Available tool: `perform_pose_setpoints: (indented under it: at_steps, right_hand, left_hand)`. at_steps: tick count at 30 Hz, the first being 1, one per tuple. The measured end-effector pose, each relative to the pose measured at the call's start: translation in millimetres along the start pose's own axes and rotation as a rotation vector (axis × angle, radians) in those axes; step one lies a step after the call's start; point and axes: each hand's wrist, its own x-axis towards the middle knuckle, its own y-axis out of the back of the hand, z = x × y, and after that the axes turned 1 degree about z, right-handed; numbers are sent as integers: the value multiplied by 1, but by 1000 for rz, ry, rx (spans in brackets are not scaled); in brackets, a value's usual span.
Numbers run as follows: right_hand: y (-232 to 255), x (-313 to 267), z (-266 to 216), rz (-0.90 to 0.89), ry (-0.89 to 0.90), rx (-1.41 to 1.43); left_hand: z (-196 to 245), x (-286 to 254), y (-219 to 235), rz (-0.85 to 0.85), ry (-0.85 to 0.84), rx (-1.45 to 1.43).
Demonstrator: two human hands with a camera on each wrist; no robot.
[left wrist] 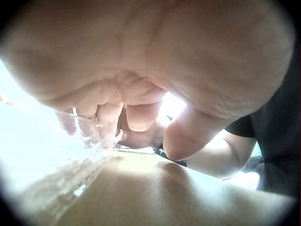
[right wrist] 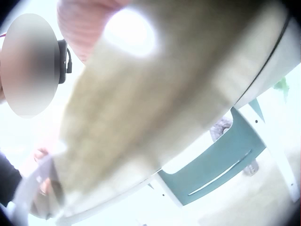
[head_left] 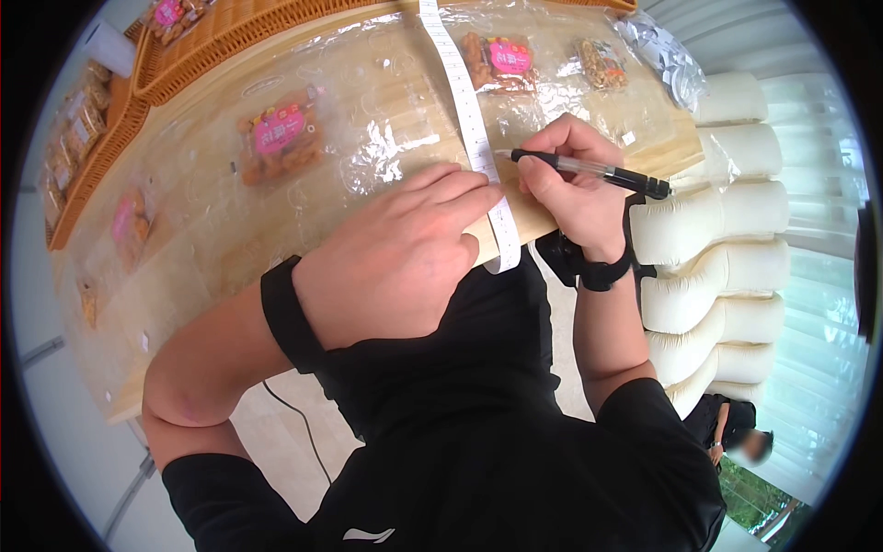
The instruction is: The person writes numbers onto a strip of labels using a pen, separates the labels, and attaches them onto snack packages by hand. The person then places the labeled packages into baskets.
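A white measuring tape (head_left: 462, 87) with fine printed marks runs down the wooden table and curls over its near edge. My left hand (head_left: 391, 253) lies palm down, its fingers reaching forward and its fingertips pressing on the tape. In the left wrist view, the palm and thumb (left wrist: 186, 136) arch over the bare wood beside clear plastic. My right hand (head_left: 584, 193) pinches a black and clear pen (head_left: 633, 181) between thumb and fingers, its tip right at the tape's right edge. The right wrist view shows mainly a blurred table surface, with the pen out of sight.
Clear plastic sheeting (head_left: 368, 87) covers much of the table. On it lie a pink-labelled snack pack (head_left: 279, 133), another snack pack (head_left: 506, 63) and a nut pack (head_left: 602, 69). Wicker trays (head_left: 230, 41) line the far side; crumpled silver foil (head_left: 667, 69) sits at the right corner.
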Motion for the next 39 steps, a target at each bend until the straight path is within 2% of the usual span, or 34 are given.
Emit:
perform_pose_setpoints:
  at_steps: [5,13,39]
  right_hand:
    - [-2,0,2,30,-3,-110]
    - [-3,3,5,-31,75,-269]
    - [-5,3,7,-1,50,-249]
  left_hand:
    - [-1,-1,0,14,1,0]
    - [-1,0,2,-26,19,19]
    - [3,1,4,-96,26,100]
